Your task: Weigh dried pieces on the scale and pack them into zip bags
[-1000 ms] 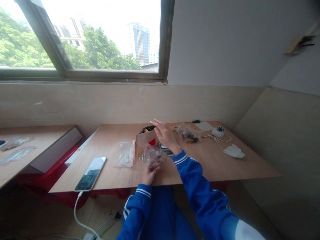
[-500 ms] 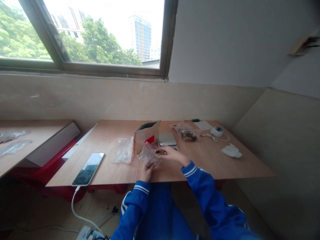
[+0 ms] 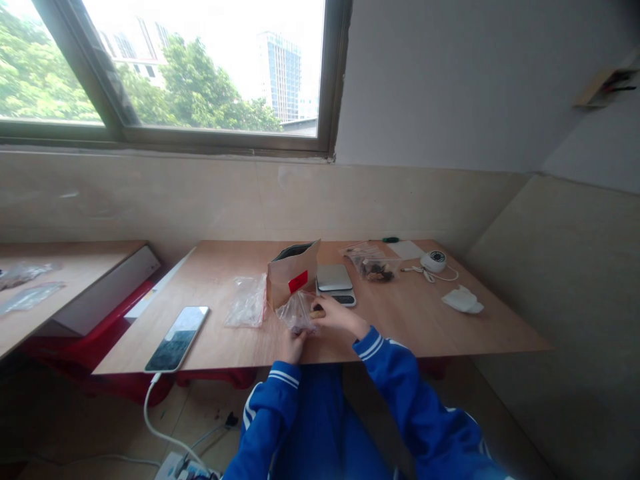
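My left hand [image 3: 294, 345] is closed on the lower part of a clear plastic bag [image 3: 296, 312], near the table's front edge. At the bag's right side, my right hand [image 3: 337, 315] pinches a small brown-and-dark piece [image 3: 317, 312], too small to name exactly. Whether that piece is inside the bag's mouth or beside it, I cannot tell. Right behind the bag stands an open brown paper pouch [image 3: 283, 279] with a red label [image 3: 299, 281]. Just beyond my right hand is a small kitchen scale [image 3: 335, 279], its front partly showing.
Flat clear bags [image 3: 245, 301] lie left of the pouch, and a phone [image 3: 177, 339] on a white cable lies further left. Bags of dark dried pieces [image 3: 376, 268], a white camera [image 3: 433, 261], a crumpled white tissue [image 3: 463, 300] and a green-handled tool [image 3: 391, 240] are toward the right.
My right hand has shifted slightly left and down, and the brown piece in its fingers shows more. The plastic bag has sunk a little, uncovering more of the red label and scale.
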A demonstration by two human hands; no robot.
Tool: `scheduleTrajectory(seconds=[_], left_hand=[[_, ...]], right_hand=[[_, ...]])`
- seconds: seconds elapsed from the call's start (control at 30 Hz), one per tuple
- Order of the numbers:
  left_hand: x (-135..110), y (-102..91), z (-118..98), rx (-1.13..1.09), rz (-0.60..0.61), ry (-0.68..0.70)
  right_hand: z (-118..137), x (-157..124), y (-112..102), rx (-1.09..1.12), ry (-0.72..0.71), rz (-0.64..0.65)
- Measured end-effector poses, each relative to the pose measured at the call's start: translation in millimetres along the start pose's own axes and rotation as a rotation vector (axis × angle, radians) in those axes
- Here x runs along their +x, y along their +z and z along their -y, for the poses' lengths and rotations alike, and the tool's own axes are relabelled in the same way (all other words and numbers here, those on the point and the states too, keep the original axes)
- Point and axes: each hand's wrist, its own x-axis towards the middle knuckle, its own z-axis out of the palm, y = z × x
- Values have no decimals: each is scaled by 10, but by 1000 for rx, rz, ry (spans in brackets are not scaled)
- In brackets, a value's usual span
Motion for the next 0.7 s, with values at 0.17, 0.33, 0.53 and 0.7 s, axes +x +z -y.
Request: scheduleTrajectory(seconds=[0.17,0.33,0.53,0.7], left_hand=[[-21,12,-26,-26,24,0],[-27,18,-36,-53,42,-2],[-25,41,-45,-105,98,-8],[-49,48,-85,-133,116,1]], right_hand=[[-69,5,-9,71,-40,16],[-221,7,56,167,-82,21],[-297,-11,114,387,-5,-102],[-264,50,-87,525,58,-219]])
